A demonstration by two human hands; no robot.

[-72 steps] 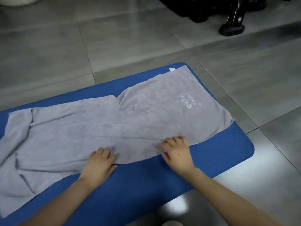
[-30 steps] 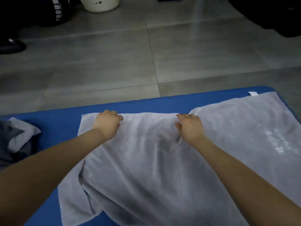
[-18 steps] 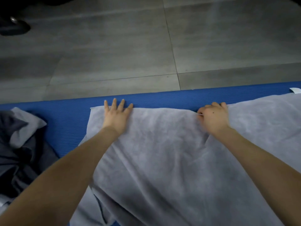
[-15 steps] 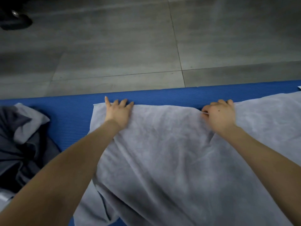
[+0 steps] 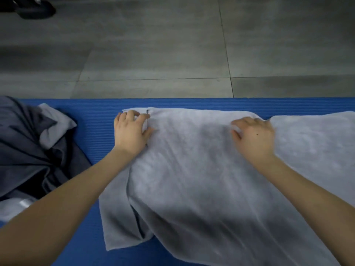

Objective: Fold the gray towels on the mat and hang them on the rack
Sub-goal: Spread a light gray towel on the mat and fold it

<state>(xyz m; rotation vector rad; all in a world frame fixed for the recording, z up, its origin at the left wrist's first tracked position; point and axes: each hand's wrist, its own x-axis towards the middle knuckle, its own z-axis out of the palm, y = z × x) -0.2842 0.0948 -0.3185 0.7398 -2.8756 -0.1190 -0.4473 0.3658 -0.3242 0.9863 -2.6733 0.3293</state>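
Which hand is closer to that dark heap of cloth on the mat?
Left. The left hand sits at the corner of the towel, toward the heap; the right hand lies farther along it.

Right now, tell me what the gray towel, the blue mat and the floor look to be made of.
The gray towel looks like soft cloth, perhaps microfibre: matte, fuzzy nap, limp folds. The blue mat is likely foam: matte, with fine parallel ribs. The floor seems tiled, ceramic or stone-look: thin grout lines, faint sheen.
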